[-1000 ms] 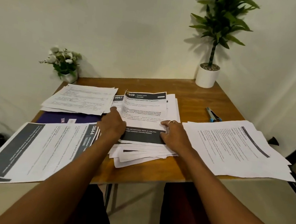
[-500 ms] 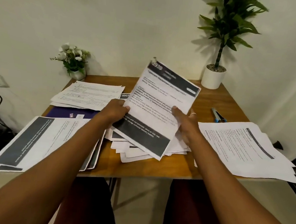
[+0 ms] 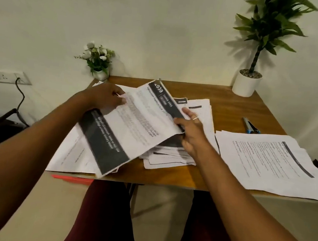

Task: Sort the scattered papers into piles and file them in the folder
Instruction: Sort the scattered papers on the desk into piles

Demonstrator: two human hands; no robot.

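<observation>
My left hand [image 3: 105, 99] and my right hand [image 3: 190, 129] hold one printed sheet [image 3: 134, 125] with black bands, numbered 2939, above the left half of the wooden table [image 3: 234, 106]. The left hand pinches its far left edge, the right hand grips its right edge. The sheet is turned sideways and hangs over the left pile [image 3: 72, 150]. A loose heap of papers [image 3: 170, 157] lies in the middle under my right hand. Another pile [image 3: 267, 161] lies at the right. The folder is hidden by the held sheet.
A small white flower pot [image 3: 99, 63] stands at the table's back left, a tall potted plant [image 3: 246, 82] at the back right. A blue-tipped pen [image 3: 248, 126] lies behind the right pile. A wall socket with a cable [image 3: 7, 78] is at left.
The sheet went from lying on the middle heap to being lifted, then swung left and turned sideways over the left pile. Both hands moved with it. The view shifted left.
</observation>
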